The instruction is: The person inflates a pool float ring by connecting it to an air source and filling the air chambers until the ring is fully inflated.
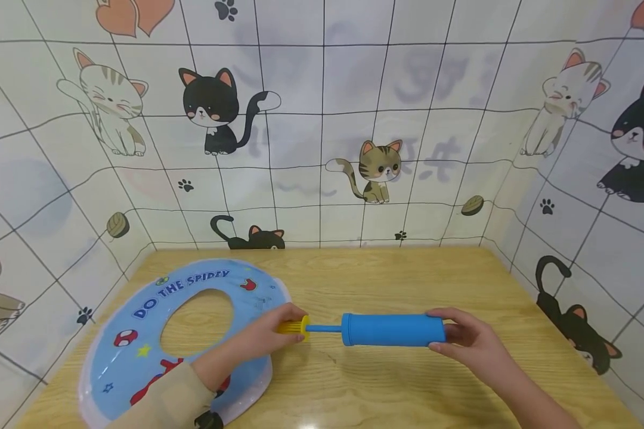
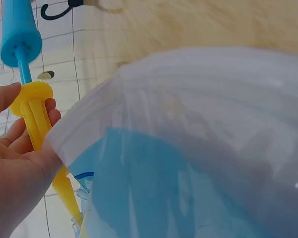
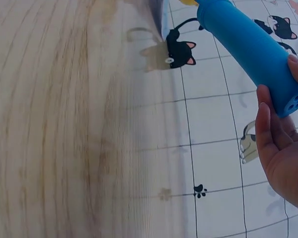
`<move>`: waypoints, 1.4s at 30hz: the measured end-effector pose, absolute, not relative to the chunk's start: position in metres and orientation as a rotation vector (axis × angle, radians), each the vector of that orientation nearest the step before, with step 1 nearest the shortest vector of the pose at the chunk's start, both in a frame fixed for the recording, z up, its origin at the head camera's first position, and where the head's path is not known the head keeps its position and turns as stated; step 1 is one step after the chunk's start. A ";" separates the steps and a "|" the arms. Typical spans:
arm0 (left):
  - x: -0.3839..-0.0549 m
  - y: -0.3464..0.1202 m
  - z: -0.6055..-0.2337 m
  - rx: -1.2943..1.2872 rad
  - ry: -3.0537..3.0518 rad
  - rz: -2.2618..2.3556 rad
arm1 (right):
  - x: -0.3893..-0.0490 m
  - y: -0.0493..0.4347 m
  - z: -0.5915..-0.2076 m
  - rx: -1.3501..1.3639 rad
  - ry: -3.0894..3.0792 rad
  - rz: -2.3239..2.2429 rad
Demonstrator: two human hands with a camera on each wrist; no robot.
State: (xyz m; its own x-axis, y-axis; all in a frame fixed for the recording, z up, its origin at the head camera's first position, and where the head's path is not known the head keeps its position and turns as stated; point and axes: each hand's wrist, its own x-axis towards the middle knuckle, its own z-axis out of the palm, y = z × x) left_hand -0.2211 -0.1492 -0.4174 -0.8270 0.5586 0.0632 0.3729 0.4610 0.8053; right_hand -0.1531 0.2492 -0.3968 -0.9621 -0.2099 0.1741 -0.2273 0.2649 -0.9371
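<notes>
A blue hand air pump (image 1: 394,329) lies level across the middle of the head view, its thin blue rod (image 1: 324,328) drawn partly out. My left hand (image 1: 262,335) grips the ribbed yellow nozzle piece (image 1: 295,327) at the rod's end. In the left wrist view that yellow piece tapers down to clear plastic bits (image 2: 82,194) by the swim ring. My right hand (image 1: 474,341) holds the pump body's far end between thumb and fingers; small holes show in that end in the right wrist view. A light blue inflatable swim ring (image 1: 104,351) lies under my left forearm.
The wooden table (image 1: 408,393) carries the ring on its left side. White walls with cat drawings and grid lines (image 1: 300,131) enclose the table at the back and both sides. A beige sleeve (image 1: 166,399) covers the left forearm.
</notes>
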 end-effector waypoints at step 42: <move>-0.256 -0.165 -0.417 0.718 2.489 1.249 | -0.158 0.288 -0.381 0.418 -2.499 1.660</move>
